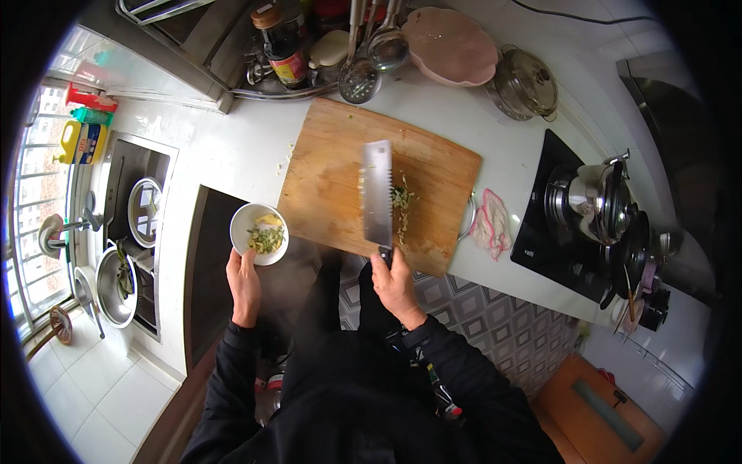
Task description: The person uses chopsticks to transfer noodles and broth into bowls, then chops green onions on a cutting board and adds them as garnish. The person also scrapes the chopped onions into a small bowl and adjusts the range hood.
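Note:
A white bowl (pixel 236 227) is gripped at its near rim by my left hand (pixel 244 284), off the left edge of the cutting board. Chopped green and pale yellow pieces (pixel 267 236) lie inside it. My right hand (pixel 395 285) holds the black handle of a cleaver (pixel 378 194) with a toothed spine. Its broad blade extends over the wooden cutting board (pixel 324 174); whether it touches the wood I cannot tell. Just right of the blade, chopped green and pale bits (pixel 401 198) lie on the board, partly hidden by it.
Behind the board stand a sauce bottle (pixel 284 49), a skimmer (pixel 359 81), a pink basin (pixel 452 49) and a lidded glass pot (pixel 524 81). To the right are a cloth (pixel 491 225) and a black cooktop (pixel 536 232) with a steel pot (pixel 600 200). A sink (pixel 153 290) holding metal bowls is at left.

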A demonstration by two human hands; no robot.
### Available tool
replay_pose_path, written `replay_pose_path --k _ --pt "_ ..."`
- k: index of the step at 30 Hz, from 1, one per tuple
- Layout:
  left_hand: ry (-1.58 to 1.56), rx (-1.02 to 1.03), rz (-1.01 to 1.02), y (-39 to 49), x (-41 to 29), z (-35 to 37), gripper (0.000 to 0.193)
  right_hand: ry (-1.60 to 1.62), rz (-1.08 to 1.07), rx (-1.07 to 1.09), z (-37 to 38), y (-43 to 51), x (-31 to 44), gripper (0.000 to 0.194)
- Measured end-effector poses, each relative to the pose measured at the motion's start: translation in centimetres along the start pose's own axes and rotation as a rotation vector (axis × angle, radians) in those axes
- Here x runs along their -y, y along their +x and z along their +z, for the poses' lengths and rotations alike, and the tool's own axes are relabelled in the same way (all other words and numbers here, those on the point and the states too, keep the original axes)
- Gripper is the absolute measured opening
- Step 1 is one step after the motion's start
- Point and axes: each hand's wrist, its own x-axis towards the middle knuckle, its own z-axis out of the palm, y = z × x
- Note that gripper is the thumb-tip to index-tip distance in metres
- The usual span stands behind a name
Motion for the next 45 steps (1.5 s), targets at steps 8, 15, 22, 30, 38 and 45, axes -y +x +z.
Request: replay_pose_path --k 8,15,22,30,38,45 --pt "0.019 -0.064 0.041 -1.1 -1.3 -0.4 0.026 -0.241 0.025 0.310 -2.6 0.8 -0.8 0.031" --pt "-0.031 -0.017 0.007 -2.4 -1.7 2.1 0.031 -0.220 0.059 0.311 -10.4 2.8 1.5 0.025" --pt "-0.132 -0.051 0.003 -3.8 -2.7 4.7 0.032 -0.309 0.258 0.668 -13.0 3.7 2.5 0.027" --pt "-0.147 -0.089 0.014 -5.8 -1.7 5.7 0.032 -0.378 0.118 0.506 -16.8 7.3 4.7 0.028" --pt "-0.142 -0.235 0.051 -6.5 -3.7 2.8 0.034 -0.158 -0.077 0.477 -1.6 3.4 0.7 0.028" --pt "-0.136 -0.213 0.040 -5.1 -2.8 2.5 0.032 -0.094 0.029 0.161 -1.3 1.8 -3.8 0.027"
